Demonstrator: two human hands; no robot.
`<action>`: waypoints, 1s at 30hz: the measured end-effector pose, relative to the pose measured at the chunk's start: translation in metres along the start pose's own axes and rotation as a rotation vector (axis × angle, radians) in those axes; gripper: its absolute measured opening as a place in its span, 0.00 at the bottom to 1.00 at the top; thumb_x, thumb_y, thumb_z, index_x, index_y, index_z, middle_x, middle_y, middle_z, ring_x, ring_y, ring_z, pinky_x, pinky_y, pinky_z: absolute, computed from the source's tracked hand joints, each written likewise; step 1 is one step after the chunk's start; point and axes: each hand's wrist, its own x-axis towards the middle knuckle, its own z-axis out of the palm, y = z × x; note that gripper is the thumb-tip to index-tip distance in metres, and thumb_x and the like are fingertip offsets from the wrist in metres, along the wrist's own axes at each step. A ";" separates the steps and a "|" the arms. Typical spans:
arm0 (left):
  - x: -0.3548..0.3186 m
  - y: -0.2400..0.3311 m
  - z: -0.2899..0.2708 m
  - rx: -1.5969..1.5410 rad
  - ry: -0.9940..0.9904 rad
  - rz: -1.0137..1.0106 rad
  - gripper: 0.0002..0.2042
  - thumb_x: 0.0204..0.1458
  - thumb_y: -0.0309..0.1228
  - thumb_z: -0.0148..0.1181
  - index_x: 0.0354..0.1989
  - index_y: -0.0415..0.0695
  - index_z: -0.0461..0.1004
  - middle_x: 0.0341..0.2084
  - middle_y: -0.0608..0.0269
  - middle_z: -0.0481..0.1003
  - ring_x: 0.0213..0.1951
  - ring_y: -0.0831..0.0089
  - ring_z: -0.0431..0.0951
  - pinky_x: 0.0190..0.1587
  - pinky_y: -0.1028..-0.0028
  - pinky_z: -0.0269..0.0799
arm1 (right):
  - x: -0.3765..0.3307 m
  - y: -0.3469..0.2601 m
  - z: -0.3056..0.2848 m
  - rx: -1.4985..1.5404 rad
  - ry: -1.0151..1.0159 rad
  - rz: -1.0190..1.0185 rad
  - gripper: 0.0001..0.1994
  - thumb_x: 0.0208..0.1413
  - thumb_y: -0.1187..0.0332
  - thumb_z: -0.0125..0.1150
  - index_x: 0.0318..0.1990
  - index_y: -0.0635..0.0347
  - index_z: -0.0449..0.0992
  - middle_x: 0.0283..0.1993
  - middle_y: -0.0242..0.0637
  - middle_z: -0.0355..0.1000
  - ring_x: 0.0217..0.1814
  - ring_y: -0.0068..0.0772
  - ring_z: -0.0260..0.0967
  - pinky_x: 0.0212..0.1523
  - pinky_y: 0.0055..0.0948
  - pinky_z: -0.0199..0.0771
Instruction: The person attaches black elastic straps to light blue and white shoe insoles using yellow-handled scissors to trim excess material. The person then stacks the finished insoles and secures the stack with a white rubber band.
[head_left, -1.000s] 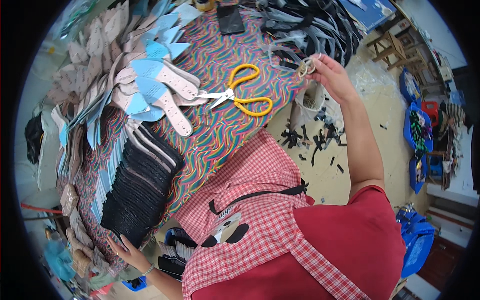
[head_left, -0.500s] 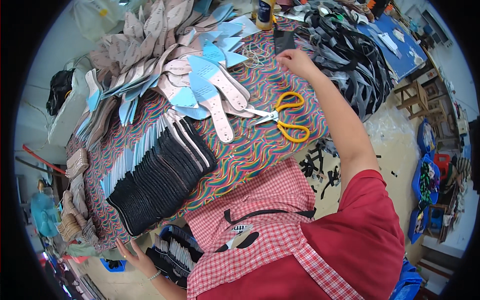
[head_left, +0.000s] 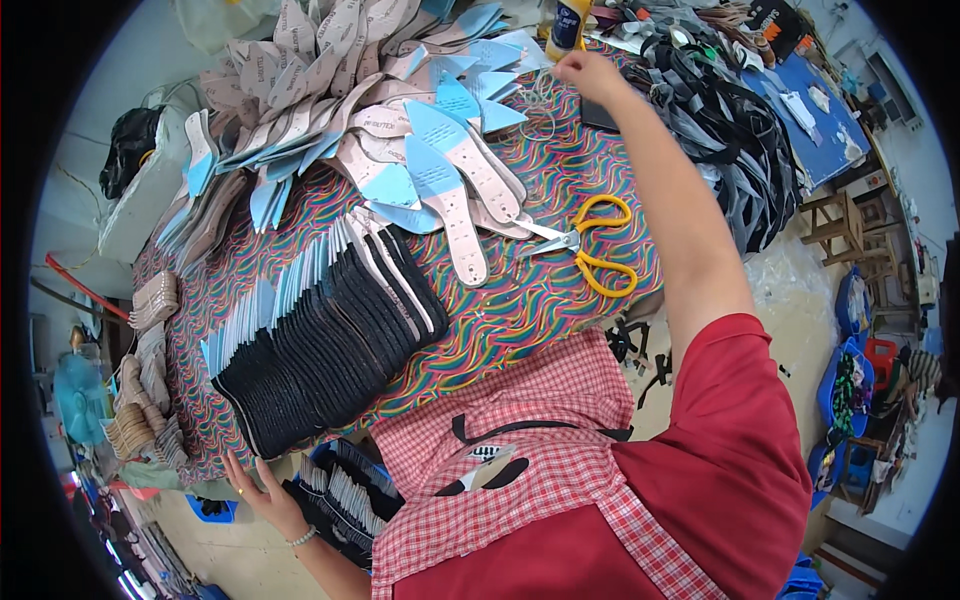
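My right hand (head_left: 592, 76) reaches to the far side of the table, its fingers pinched together beside a tangle of pale thread (head_left: 538, 100). What the pinch holds, if anything, is hidden. A yellow bottle with a dark label (head_left: 566, 28) stands just behind those fingers. Down at the near left table edge, my left hand (head_left: 262, 498) has its fingers spread and holds nothing. Above it lies a long row of black shoe soles (head_left: 330, 345) stacked on edge, some with pale blue ends. Yellow-handled scissors (head_left: 578, 240) rest opened in front of my right arm.
Pink-and-blue insole boards (head_left: 300, 90) are heaped across the far left of the patterned tablecloth (head_left: 510, 310). Black and grey strips (head_left: 715, 130) pile up at the far right. A bin of black pieces (head_left: 345, 495) stands below the near edge. Wooden stools (head_left: 835, 225) are off right.
My right hand has moved farther away, from beside the dark flat piece to the thread near the bottle. My left hand stays spread at the table edge. The view has shifted slightly.
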 end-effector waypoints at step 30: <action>0.000 0.031 0.014 -0.181 -0.045 -0.026 0.23 0.60 0.28 0.49 0.64 0.41 0.60 0.66 0.52 0.53 0.67 0.61 0.53 0.63 0.62 0.54 | -0.005 -0.001 -0.008 -0.072 0.331 -0.225 0.10 0.54 0.71 0.54 0.40 0.47 0.81 0.37 0.35 0.75 0.37 0.32 0.73 0.37 0.34 0.75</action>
